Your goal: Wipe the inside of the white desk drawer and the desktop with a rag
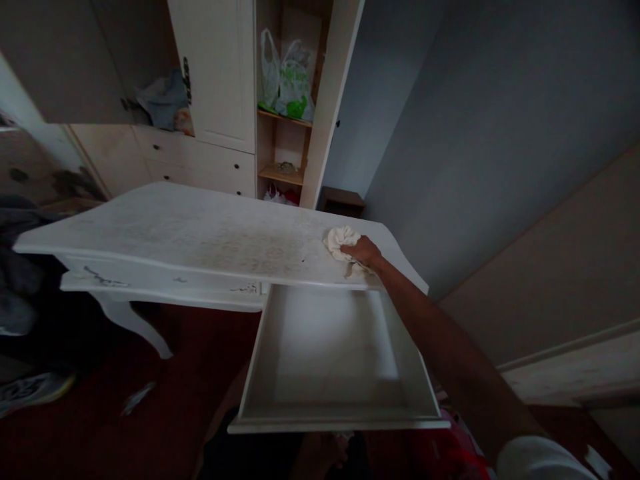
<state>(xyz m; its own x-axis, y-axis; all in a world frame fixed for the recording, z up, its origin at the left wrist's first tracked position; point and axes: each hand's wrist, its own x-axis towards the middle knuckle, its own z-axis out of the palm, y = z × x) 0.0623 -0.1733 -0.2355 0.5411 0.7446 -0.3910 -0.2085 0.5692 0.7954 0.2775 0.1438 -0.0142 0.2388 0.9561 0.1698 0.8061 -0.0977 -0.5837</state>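
Note:
My right hand (364, 252) is closed on a crumpled cream cloth (341, 240), which rests on the right part of a white desk top (225, 213). Grey-brown smudges spread over the middle of this surface, and a small dark speck lies left of the cloth. Below my right arm, a white drawer (330, 347) is pulled far out from the desk, and its inside shows bare. My left hand (323, 457) is low in the dark beneath the drawer front; its fingers are too dim to make out.
Behind the desk stands a white wardrobe (220, 73) with an open door and plastic bags (295, 80) on a shelf. A grey wall (490, 120) borders the right side. A shoe (35, 393) and a pale scrap (137, 399) lie on the dark red floor (200, 373).

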